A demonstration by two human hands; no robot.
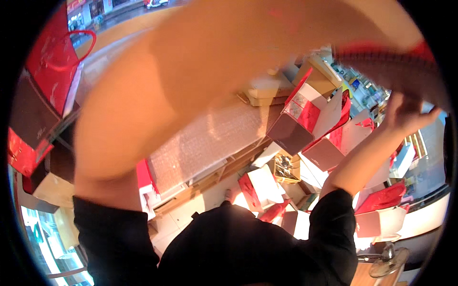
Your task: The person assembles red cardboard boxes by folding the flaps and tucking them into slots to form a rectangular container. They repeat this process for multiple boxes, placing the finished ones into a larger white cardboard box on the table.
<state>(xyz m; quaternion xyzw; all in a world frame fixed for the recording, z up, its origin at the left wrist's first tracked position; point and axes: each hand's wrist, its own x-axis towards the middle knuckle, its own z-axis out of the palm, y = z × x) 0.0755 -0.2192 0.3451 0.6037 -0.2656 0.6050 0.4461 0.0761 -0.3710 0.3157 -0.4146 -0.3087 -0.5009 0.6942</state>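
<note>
**Both arms raised, a dark brown and red thing at the right hand**

The right hand (410, 114) lies beyond the right end of the pale-topped counter (205, 148), its fingers up against the lower edge of the dark brown and red thing (396, 74). One digit stands apart from the others; whether the fingers grip or merely touch cannot be told. The left forearm (191, 71) crosses above the counter toward the same thing. The left hand (391, 21) (blurred, and partly cut off by the rim) appears just above it, but its opening and hold cannot be told.

The step in hand is judged to be two-handed handling of this thing, clear of the counter; the next move would call for steady support from both hands and room over the open boxes beneath.

At the counter's right end stand a brown-fronted open box (290, 132) and, just beside it, a second open box (324, 153), both with red inside. Nearer the wearer than the counter's right end is a yellow tray (288, 180) of small pieces. Left of the counter is a red bag (50, 71) with a looped handle; beyond its far side lies a street (117, 15).
</note>
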